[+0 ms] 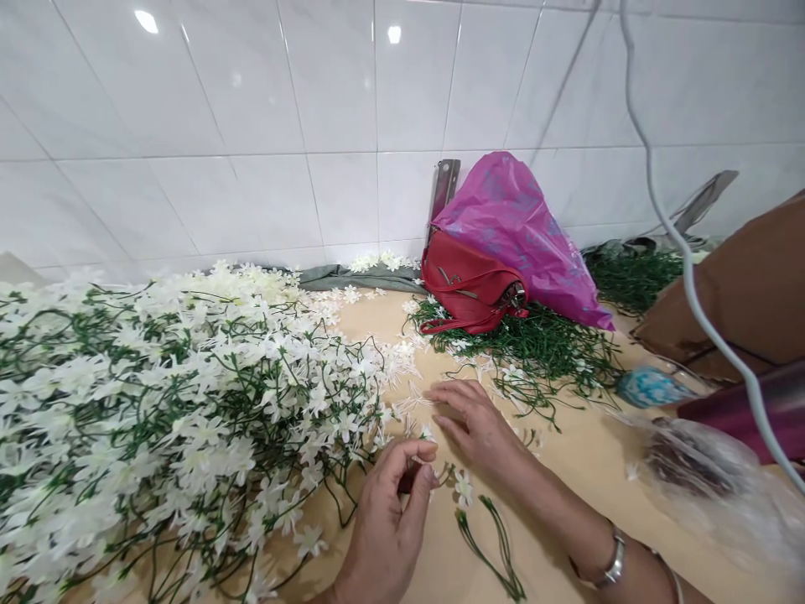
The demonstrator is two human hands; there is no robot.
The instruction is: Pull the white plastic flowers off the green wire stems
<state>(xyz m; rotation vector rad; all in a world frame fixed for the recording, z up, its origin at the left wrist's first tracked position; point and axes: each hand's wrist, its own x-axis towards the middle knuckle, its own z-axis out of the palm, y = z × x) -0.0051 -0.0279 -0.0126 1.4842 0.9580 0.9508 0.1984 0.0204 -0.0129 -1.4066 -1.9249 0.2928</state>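
My left hand (393, 512) is closed in a pinch, low in the middle of the view. A green artificial flower stem (445, 475) pokes out by its thumb; the rest is hidden by the fingers. My right hand (476, 426) reaches over the table with fingers stretched and slightly apart, tips at loose white stamen pieces (412, 398). Just below it lie one white blossom (464, 487) and a few bare green stems (494, 549). To the left spreads a big heap of white artificial flowers (207, 419) on green stems.
A red handbag (469, 281) and a pink plastic bag (521, 226) rest by a pile of green stems (553, 344) against the tiled wall. At right are a clear plastic bag (704, 478), a purple cylinder (755, 411), a brown object (729, 294) and a hanging white cable (676, 231).
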